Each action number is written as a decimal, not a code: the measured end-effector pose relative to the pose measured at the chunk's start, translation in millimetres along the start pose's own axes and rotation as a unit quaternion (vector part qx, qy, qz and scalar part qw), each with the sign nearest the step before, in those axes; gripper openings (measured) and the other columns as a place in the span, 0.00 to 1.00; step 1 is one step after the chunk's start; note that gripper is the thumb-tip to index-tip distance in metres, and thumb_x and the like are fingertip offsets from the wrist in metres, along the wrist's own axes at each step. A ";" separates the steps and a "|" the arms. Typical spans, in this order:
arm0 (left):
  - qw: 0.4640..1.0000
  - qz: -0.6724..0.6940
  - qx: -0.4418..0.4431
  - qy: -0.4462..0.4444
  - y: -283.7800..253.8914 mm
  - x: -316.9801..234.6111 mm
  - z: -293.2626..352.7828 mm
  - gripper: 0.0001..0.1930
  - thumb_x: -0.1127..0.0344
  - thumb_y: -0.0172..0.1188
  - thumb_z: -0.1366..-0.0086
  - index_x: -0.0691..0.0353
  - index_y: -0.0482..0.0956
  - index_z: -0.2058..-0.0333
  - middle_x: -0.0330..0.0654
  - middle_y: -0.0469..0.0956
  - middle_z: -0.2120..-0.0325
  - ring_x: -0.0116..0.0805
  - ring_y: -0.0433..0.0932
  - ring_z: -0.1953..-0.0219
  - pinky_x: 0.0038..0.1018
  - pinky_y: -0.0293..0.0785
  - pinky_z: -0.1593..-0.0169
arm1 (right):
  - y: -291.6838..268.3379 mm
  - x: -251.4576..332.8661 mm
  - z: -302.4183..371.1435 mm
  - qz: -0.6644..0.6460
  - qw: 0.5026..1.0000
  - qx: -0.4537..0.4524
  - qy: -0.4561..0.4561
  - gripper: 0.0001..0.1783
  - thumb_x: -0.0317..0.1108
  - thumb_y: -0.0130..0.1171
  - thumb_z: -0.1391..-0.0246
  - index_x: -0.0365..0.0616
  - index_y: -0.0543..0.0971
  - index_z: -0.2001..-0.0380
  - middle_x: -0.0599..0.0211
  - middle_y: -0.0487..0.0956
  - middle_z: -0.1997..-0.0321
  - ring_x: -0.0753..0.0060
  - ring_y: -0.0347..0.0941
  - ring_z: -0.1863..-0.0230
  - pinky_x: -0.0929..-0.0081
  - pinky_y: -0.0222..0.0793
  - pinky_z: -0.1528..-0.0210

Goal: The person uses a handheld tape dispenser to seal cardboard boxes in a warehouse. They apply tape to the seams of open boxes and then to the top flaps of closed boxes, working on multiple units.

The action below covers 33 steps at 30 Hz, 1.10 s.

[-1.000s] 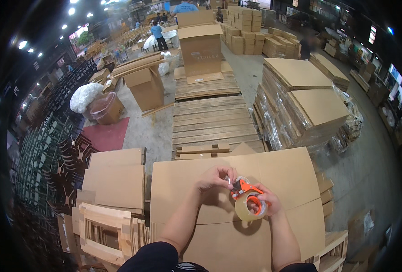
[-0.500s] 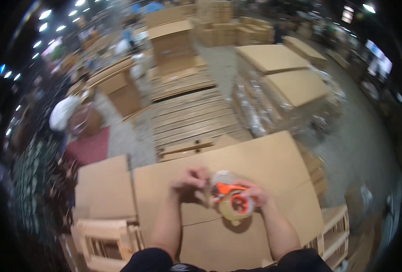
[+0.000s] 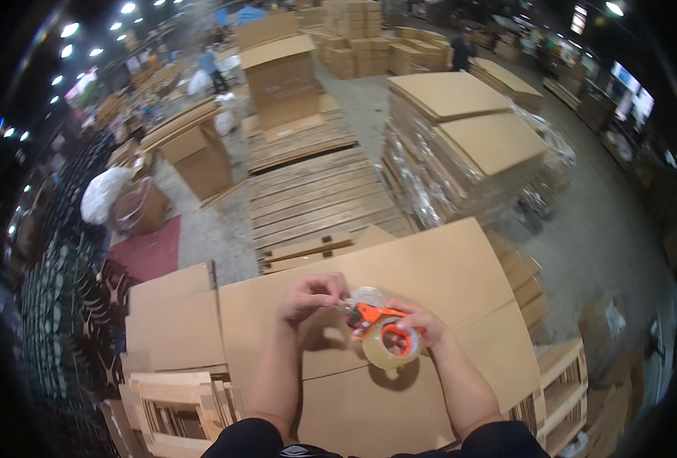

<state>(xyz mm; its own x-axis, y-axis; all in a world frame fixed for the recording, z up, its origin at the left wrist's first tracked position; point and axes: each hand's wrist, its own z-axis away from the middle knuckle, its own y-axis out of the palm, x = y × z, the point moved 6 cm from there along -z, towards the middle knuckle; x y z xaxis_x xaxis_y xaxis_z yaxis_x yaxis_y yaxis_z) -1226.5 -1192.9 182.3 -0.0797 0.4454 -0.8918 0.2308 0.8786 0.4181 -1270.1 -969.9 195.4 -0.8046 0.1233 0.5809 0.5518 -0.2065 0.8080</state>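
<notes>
My right hand (image 3: 422,324) grips an orange tape dispenser (image 3: 363,313) loaded with a roll of clear, yellowish packing tape (image 3: 382,357). The dispenser is held just above a large sheet of brown cardboard (image 3: 384,416). At the dispenser's front end, my left hand (image 3: 314,296) has thumb and forefinger pinched together on what looks like the loose end of the tape. Just beyond the dispenser, a second pale roll (image 3: 367,295) shows in part, the rest hidden behind the orange frame.
Smaller cardboard sheets (image 3: 174,317) lie left of the big one, above a wooden pallet (image 3: 174,389). Ahead is a slatted pallet (image 3: 319,191) with an upright open carton (image 3: 281,91). Film-wrapped cardboard stacks (image 3: 491,145) stand at right. Two people are far off.
My left hand has come closer to the dispenser's front, its fingers now against it. The right hand has tilted the dispenser slightly. The view has shifted a little and is sharper.
</notes>
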 end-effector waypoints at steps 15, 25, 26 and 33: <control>0.992 -0.104 -0.066 -0.037 -6.7 -31.7 11.5 0.08 0.67 0.74 0.32 0.63 0.85 0.68 0.34 0.80 0.66 0.24 0.76 0.59 0.23 0.71 0.54 | 22.5 8.5 -11.6 0.039 0.999 0.020 -0.005 0.28 0.34 0.65 0.42 0.32 0.74 0.42 0.47 0.85 0.55 0.70 0.84 0.68 0.76 0.82 0.73; 0.971 -0.235 -0.029 0.000 13.8 -66.5 6.0 0.11 0.61 0.73 0.28 0.63 0.88 0.62 0.38 0.85 0.66 0.28 0.82 0.58 0.30 0.77 0.49 | -14.5 -5.1 13.4 0.104 0.992 0.053 0.047 0.44 0.44 0.66 0.42 0.27 0.69 0.27 0.39 0.81 0.37 0.47 0.80 0.38 0.57 0.79 0.40; 0.985 -0.121 -0.108 0.061 3.0 -59.8 7.4 0.11 0.61 0.71 0.26 0.64 0.88 0.61 0.39 0.86 0.66 0.29 0.82 0.57 0.30 0.78 0.48 | -12.8 -7.1 11.4 0.093 0.993 0.059 0.044 0.42 0.42 0.64 0.41 0.27 0.69 0.29 0.40 0.82 0.41 0.50 0.80 0.43 0.59 0.80 0.44; 0.529 -0.750 -0.354 -0.179 -75.1 -21.5 50.3 0.23 0.49 0.51 0.17 0.60 0.90 0.52 0.50 0.88 0.52 0.49 0.83 0.46 0.48 0.74 0.35 | -7.0 -12.9 -4.1 0.045 0.996 -0.022 -0.070 0.46 0.45 0.61 0.35 0.32 0.62 0.21 0.45 0.81 0.34 0.84 0.73 0.68 0.84 0.72 0.68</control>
<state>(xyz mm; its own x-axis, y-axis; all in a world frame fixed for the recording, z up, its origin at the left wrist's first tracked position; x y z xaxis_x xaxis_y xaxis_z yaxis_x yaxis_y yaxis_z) -1193.4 -1277.1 161.4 0.5600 -0.7946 -0.2344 -0.2622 0.0984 -0.9600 -1264.5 -974.1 181.8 -0.7113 0.2363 0.6620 0.6085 -0.2646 0.7482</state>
